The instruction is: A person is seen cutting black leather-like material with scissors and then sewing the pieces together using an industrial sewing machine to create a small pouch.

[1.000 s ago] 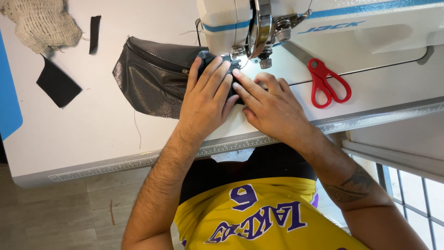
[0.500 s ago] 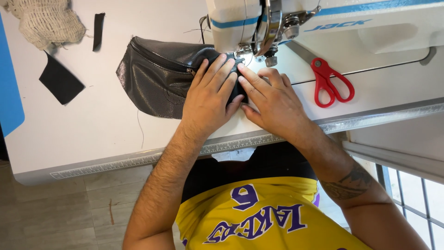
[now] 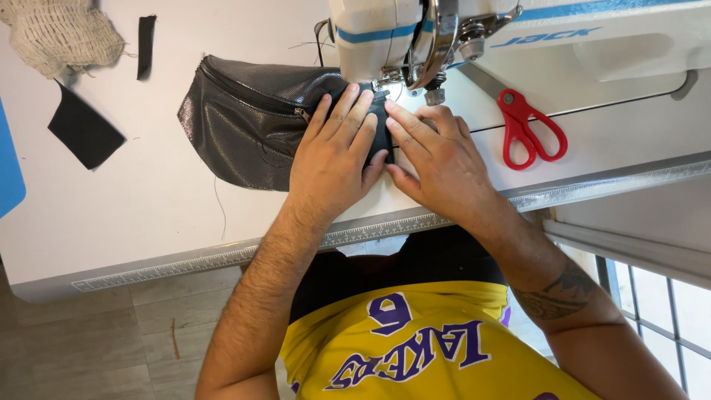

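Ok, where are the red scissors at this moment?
In the head view the red scissors lie flat on the white table, right of the right hand, just below the sewing machine, touched by neither hand.

Bright, even light; sharp focus.

The left hand [image 3: 333,159] lies flat over the right end of the dark bag [image 3: 248,122], so the fabric beneath is hidden. The sewing machine [image 3: 459,33] runs off the top edge and its head blocks the needle point. The mesh bundle [image 3: 63,33] is clipped at the top-left corner, the right forearm at the bottom.
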